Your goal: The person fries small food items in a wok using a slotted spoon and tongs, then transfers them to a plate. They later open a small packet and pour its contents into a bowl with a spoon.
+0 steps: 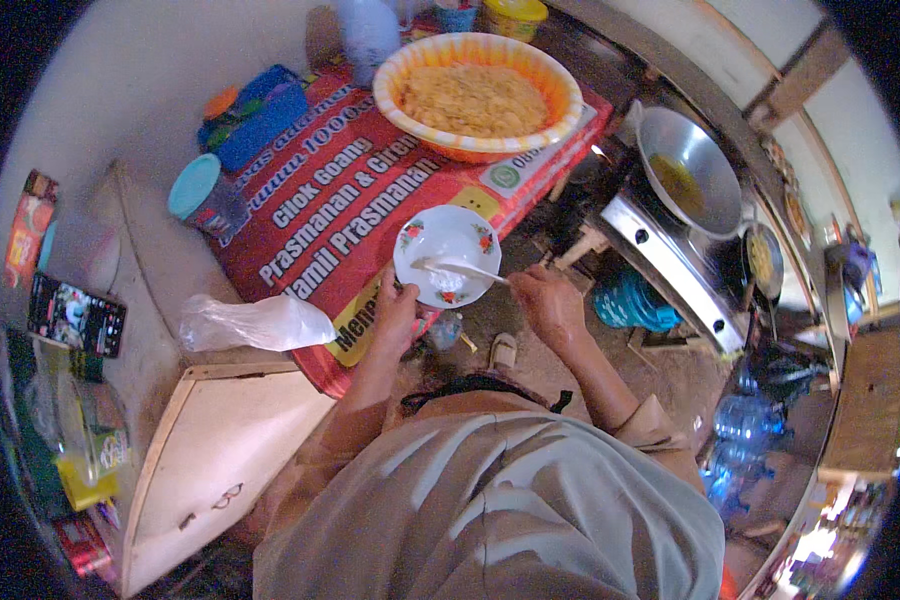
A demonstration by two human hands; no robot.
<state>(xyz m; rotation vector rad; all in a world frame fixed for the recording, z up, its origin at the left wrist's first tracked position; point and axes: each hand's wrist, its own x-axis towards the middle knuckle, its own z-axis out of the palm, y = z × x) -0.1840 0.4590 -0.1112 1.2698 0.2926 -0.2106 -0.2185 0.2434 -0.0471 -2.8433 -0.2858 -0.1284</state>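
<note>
My left hand (399, 304) grips the near-left rim of a white bowl (450, 232) with a red flower pattern, held up before me beside the table edge. In my right hand (544, 300) is the handle of a light-coloured spoon (465, 266), whose head dips into the bowl. What the bowl contains is hard to make out. Beyond it on the table sits a large orange-and-white basin (390, 112), filled with a yellowish-orange food mass (472, 97).
A printed red banner (322, 217) covers the table. On it lies a clear plastic bag (255, 322). At right, a gas stove (671, 270) carries a wok (701, 142) with oil and a small pan (763, 262). A phone (77, 313) leans at far left.
</note>
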